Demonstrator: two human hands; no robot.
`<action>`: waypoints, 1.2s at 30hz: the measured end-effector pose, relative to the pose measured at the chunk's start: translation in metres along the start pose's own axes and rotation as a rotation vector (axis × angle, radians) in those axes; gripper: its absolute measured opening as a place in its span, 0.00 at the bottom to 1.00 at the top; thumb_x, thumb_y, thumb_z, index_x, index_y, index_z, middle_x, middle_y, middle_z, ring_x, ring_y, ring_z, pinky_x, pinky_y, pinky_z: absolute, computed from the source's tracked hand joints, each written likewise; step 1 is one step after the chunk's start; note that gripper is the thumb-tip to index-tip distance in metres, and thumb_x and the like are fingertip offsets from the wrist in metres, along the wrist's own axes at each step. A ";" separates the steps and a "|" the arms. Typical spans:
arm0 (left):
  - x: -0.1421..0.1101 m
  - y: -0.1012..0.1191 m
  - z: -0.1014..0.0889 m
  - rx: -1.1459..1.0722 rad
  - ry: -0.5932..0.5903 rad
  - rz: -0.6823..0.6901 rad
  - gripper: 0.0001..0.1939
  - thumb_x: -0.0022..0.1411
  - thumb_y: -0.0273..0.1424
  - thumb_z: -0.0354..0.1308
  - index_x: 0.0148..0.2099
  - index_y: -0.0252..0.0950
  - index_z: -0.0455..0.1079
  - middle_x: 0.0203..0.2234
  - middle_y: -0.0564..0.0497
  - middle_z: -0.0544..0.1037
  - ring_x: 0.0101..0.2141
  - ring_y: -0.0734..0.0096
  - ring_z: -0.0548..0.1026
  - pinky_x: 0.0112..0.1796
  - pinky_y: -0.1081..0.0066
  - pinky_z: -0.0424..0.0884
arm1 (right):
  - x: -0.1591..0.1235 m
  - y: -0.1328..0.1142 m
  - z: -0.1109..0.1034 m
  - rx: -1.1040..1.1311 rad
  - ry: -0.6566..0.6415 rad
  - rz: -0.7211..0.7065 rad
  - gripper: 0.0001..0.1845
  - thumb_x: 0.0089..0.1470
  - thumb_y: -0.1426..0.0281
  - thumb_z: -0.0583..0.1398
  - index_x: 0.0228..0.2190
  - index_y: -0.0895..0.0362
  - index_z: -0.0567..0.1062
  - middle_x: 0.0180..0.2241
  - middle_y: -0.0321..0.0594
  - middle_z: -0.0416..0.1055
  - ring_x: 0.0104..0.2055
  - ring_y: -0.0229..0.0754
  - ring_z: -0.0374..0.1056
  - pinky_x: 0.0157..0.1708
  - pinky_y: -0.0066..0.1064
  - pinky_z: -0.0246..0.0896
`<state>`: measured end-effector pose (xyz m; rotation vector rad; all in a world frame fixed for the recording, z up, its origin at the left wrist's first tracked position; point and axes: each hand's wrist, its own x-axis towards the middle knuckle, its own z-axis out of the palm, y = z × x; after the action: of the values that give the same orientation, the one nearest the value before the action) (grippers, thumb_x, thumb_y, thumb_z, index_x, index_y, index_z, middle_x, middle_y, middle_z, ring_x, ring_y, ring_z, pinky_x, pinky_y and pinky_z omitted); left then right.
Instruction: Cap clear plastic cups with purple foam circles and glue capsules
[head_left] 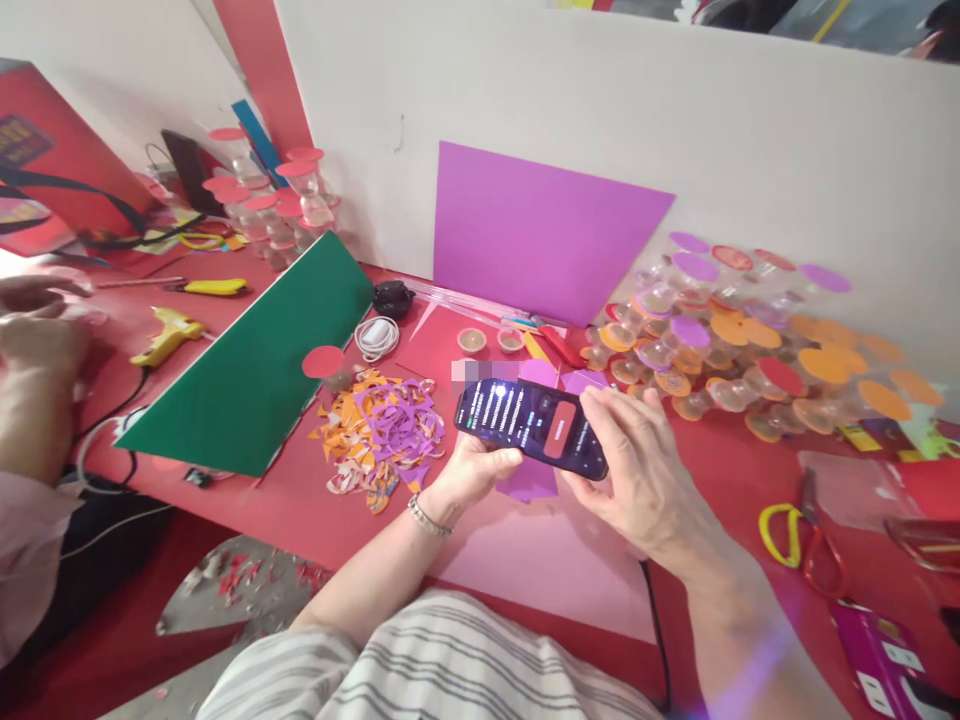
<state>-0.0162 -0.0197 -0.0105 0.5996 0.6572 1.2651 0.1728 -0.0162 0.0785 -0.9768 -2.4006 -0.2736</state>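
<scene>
A smartphone [525, 425] with a lit dark screen and a red button lies sideways between my hands. My left hand [476, 470] grips its left end, thumb along the lower edge. My right hand [637, 460] holds the right end, fingers on the upper corner and thumb side below. Purple paper pieces [531, 482] show beneath the phone, on a pale pink sheet [555, 560]. Left of my hands is a heap of orange and purple paper scraps [390, 425]. The screen's text is too small to read.
A green board [255, 370] leans at the left, with a yellow glue gun [165, 338] and another person's hand [37, 320] beyond it. Hourglass-shaped plastic pieces with coloured discs [750, 330] crowd the right. Scissors [806, 530] lie nearer me. A purple sheet [540, 230] stands against the wall.
</scene>
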 end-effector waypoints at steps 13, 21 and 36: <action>0.002 -0.006 -0.002 0.001 -0.026 0.000 0.27 0.39 0.44 0.80 0.34 0.34 0.72 0.18 0.61 0.65 0.19 0.84 0.54 0.22 0.75 0.51 | -0.005 0.007 0.011 -0.004 0.006 0.001 0.44 0.63 0.69 0.59 0.72 0.57 0.44 0.58 0.56 0.68 0.61 0.59 0.66 0.64 0.64 0.57; 0.002 -0.009 -0.003 0.015 0.009 0.021 0.25 0.39 0.43 0.80 0.35 0.35 0.76 0.27 0.54 0.78 0.32 0.70 0.74 0.40 0.68 0.72 | -0.009 0.009 0.012 0.014 0.006 0.007 0.45 0.63 0.69 0.60 0.72 0.57 0.44 0.57 0.57 0.68 0.61 0.60 0.66 0.63 0.65 0.57; 0.001 -0.006 -0.003 0.051 -0.073 0.076 0.27 0.44 0.40 0.79 0.46 0.38 0.79 0.44 0.48 0.84 0.47 0.58 0.79 0.55 0.58 0.71 | -0.017 0.007 0.018 0.061 0.002 0.075 0.45 0.63 0.66 0.60 0.72 0.56 0.43 0.62 0.59 0.63 0.64 0.63 0.61 0.62 0.67 0.57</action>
<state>-0.0146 -0.0195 -0.0174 0.7150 0.6124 1.2939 0.1809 -0.0141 0.0543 -1.0357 -2.3505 -0.1731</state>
